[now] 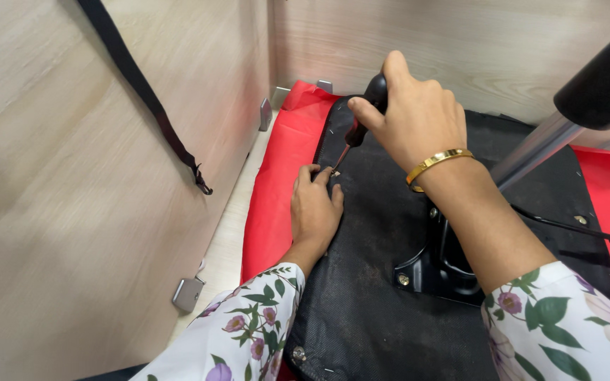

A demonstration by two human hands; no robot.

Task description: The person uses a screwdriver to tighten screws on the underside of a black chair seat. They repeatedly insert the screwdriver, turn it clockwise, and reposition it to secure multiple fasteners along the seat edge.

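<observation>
- Black fabric covers the upturned chair seat [390,310], which lies on a red cloth [280,176] between wooden panels [72,212].
- Right hand [418,116] is closed tight around a screwdriver [361,123], tip down at the seat's left edge.
- Left hand [315,208] lies flat on the fabric, holding nothing, fingertips just beside the tip.
- A metal bracket [439,271] sits mid-seat.

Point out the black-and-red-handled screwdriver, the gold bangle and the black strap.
black-and-red-handled screwdriver [356,132], head view: handle's lower part.
gold bangle [438,161], head view: band on the right wrist.
black strap [146,95], head view: middle of its length.
</observation>
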